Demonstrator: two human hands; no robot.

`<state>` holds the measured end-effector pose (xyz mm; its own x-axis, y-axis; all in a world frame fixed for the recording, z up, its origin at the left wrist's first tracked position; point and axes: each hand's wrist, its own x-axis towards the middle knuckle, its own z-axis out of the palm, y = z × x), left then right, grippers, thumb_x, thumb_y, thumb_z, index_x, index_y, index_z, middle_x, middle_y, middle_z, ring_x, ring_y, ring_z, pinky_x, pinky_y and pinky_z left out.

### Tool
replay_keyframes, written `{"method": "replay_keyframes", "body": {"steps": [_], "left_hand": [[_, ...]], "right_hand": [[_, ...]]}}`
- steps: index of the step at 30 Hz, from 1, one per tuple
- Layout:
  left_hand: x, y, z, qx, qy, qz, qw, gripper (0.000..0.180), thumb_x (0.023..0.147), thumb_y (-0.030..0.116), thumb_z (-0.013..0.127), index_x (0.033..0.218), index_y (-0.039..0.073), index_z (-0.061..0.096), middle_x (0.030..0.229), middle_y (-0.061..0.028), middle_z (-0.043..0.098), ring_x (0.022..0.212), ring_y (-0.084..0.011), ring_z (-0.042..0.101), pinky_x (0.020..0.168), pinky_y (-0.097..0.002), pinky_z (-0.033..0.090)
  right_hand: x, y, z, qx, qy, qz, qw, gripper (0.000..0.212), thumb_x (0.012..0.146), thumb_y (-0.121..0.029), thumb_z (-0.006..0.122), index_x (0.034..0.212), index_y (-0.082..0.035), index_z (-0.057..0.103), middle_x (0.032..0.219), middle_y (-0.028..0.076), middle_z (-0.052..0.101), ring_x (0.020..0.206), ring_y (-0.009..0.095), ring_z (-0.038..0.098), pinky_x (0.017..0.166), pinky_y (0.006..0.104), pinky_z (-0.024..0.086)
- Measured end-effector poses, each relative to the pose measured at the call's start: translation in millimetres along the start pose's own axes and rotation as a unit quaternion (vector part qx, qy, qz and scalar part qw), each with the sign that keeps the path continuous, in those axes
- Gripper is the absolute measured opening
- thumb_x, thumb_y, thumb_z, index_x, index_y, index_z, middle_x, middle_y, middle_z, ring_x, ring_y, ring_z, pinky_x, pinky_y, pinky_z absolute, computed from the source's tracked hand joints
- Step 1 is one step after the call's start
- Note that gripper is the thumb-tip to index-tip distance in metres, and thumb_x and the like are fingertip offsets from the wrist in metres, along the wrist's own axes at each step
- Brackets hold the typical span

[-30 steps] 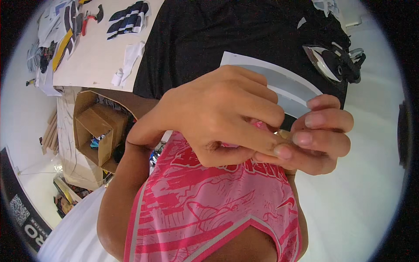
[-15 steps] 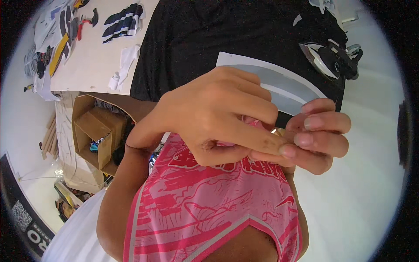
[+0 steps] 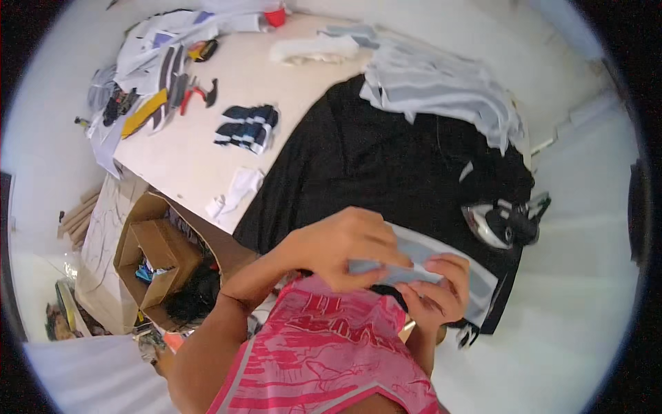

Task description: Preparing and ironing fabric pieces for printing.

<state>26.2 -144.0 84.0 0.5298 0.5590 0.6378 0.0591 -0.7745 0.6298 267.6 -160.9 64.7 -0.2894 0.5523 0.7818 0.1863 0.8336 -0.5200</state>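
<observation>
My left hand (image 3: 348, 247) hovers over or rests on a curved grey-and-white strip (image 3: 479, 279) at the black cloth's near edge. Its fingers are bent, and the thumb stands apart from them with the strip's grey surface showing in the gap. To the right, my right hand (image 3: 445, 293) has its palm side partly up, fingers curved toward the left hand and thumb apart. Nothing shows between the fingers of either hand. Whether the fingertips touch the strip I cannot tell.
A clothes iron (image 3: 488, 224) lies on the black cloth (image 3: 365, 165) at right. Grey fabric (image 3: 434, 79) is heaped behind. On the pale table (image 3: 221, 86) are dark striped pieces (image 3: 247, 127), a white scrap (image 3: 241, 190) and red-handled pliers (image 3: 193, 96). An opened cardboard box (image 3: 155, 241) stands at lower left.
Both hands have dropped away from close before the camera to the strip and moved apart. Their fingertips were together before. The view has tilted up, showing more of the table.
</observation>
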Motion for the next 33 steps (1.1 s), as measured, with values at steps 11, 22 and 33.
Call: {"method": "replay_keyframes", "body": {"steps": [11, 22, 33], "left_hand": [[-74.7, -329.1, -212.2, 0.317, 0.458, -0.33, 0.762, 0.019, 0.089, 0.018, 0.077, 0.097, 0.001, 0.076, 0.088, -0.0135, 0.077, 0.08, -0.0227, 0.074, 0.074, -0.0348, 0.058], [-58.0, -478.5, -326.7, 0.368, 0.642, -0.411, 0.532, 0.043, 0.087, 0.037, 0.078, 0.104, -0.001, 0.07, 0.09, -0.0197, 0.073, 0.085, -0.0362, 0.071, 0.08, -0.0451, 0.056], [-38.5, -466.4, -358.9, 0.456, 0.549, -0.383, 0.587, 0.026, 0.084, 0.027, 0.076, 0.084, 0.001, 0.076, 0.081, -0.0179, 0.074, 0.078, -0.0364, 0.072, 0.07, -0.0464, 0.056]], "right_hand": [[1.7, 6.2, 3.5, 0.017, -0.004, 0.139, 0.99, 0.023, 0.076, -0.011, 0.084, 0.094, -0.004, 0.071, 0.099, 0.014, 0.07, 0.09, 0.029, 0.067, 0.08, 0.0387, 0.053], [25.9, 80.0, 14.8, 0.024, -0.06, 0.3, 0.952, 0.019, 0.074, -0.003, 0.086, 0.09, -0.005, 0.075, 0.098, 0.011, 0.073, 0.09, 0.028, 0.071, 0.076, 0.0385, 0.056], [50.5, 118.4, -0.2, 0.017, -0.024, 0.324, 0.946, 0.019, 0.073, 0.004, 0.082, 0.088, -0.003, 0.073, 0.091, 0.012, 0.072, 0.086, 0.026, 0.07, 0.075, 0.0343, 0.055]]}}
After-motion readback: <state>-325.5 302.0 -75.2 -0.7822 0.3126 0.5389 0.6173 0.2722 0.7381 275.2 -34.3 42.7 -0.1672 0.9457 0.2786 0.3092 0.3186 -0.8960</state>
